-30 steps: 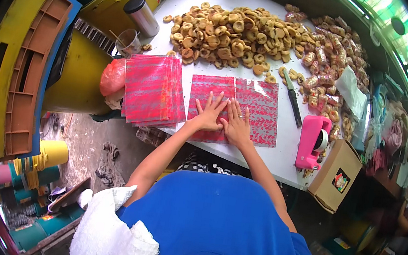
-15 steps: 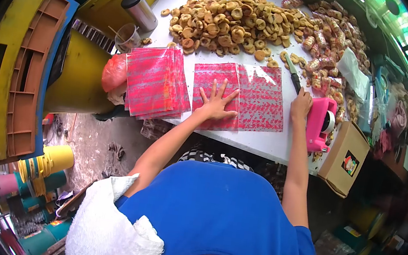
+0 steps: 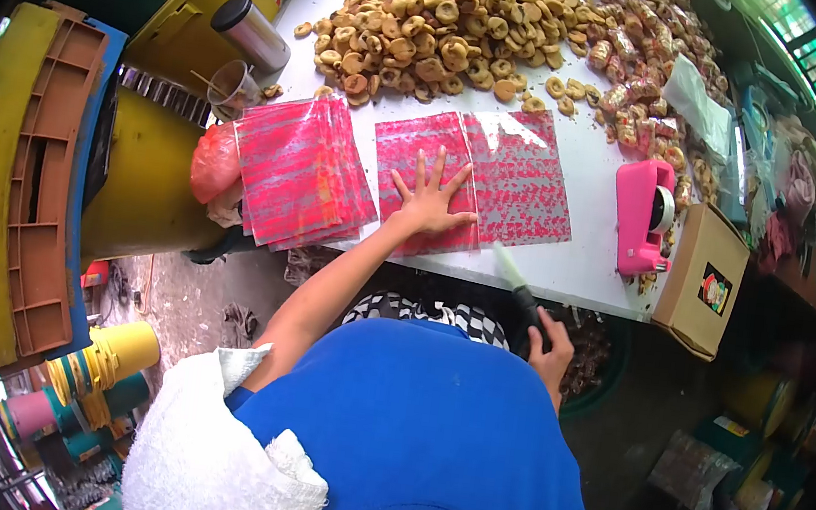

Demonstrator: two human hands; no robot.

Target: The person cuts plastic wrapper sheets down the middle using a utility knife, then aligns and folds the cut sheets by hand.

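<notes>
My left hand (image 3: 427, 203) lies flat with fingers spread on a pink-and-silver printed plastic sheet (image 3: 527, 183), which has a crease or overlapping edge down its middle. My right hand (image 3: 550, 352) is closed around the black handle of a knife (image 3: 510, 270). The pale green blade points up and left, its tip close to the sheet's near edge by the table's front. To the left of my left hand is a stack of similar printed plastic sheets (image 3: 297, 167).
A heap of ring-shaped biscuits (image 3: 433, 36) covers the table's (image 3: 586, 280) far side, with wrapped packets (image 3: 638, 90) beyond to the right. A pink tape dispenser (image 3: 639, 216) and a cardboard box (image 3: 702, 279) stand right. A tumbler (image 3: 252, 33) and plastic cup (image 3: 236, 86) stand left.
My right hand has taken up the knife from beside the tape dispenser and brought it down and left to the table's front edge. My left hand stays spread on the sheet.
</notes>
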